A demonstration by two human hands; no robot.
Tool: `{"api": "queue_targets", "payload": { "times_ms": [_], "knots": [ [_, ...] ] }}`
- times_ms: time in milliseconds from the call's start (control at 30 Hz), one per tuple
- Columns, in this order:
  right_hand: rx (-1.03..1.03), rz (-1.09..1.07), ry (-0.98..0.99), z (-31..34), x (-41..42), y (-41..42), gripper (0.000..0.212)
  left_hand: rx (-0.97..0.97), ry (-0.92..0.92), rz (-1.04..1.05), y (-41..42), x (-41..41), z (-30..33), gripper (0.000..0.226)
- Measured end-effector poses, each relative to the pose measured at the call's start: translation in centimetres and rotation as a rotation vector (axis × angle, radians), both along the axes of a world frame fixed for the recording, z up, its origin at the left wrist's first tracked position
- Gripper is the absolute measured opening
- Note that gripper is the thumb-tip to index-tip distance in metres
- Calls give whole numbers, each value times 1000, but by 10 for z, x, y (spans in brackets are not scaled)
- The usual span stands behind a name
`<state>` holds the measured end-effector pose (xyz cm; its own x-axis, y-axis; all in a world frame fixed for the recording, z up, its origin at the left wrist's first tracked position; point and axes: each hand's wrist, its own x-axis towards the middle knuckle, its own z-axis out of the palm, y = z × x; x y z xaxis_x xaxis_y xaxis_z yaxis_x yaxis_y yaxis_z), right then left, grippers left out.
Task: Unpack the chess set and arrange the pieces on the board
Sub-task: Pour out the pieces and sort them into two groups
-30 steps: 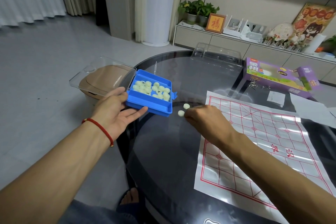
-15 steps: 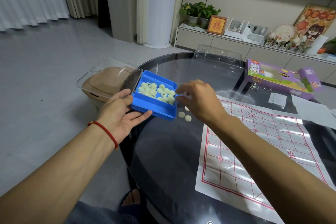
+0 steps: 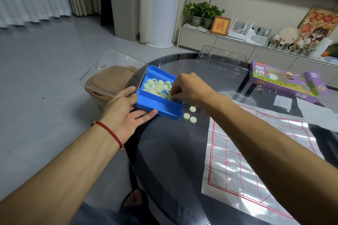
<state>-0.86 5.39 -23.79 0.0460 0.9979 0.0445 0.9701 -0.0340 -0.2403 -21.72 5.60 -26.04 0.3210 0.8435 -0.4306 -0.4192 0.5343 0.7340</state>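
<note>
A blue plastic case (image 3: 161, 107) with a clear hinged lid (image 3: 111, 71) rests tilted on my left hand (image 3: 126, 113), whose palm and fingers support it from below at the table's left edge. Several pale round chess pieces (image 3: 157, 86) lie inside the case. My right hand (image 3: 186, 87) reaches into the case, fingers curled down on pieces at its right side. Three loose pieces (image 3: 190, 115) lie on the dark glass table just right of the case. The paper chess board (image 3: 256, 160) with red lines is spread on the table to the right, under my right forearm.
The round dark glass table (image 3: 173, 160) fills the middle. A purple game box (image 3: 285, 80) and a clear plastic tray (image 3: 221, 60) lie at its far side, with white paper (image 3: 314, 113) at the right. A beige bin (image 3: 109, 86) stands on the floor under the lid.
My right hand moved from the table beside the loose pieces up into the blue case. A third loose piece now lies on the table. The left hand kept holding the case.
</note>
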Motion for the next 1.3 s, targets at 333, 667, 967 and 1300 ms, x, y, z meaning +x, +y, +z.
{"api": "queue_targets", "payload": {
  "times_ms": [333,667,967,1300],
  "knots": [
    [-78,157,-103,13,0,6,11,-26,-23,-2,-2,-1,0,29],
    [-33,-25,-145,19,57,-15,20,-42,-39,37,3,-7,0,29],
    [-284,-85,-129,-18,75,-38,19,-48,-21,51,3,-4,2,23],
    [-220,-74,-38,-12,77,-35,13,-37,-22,40,1,-3,3,26]
  ]
}}
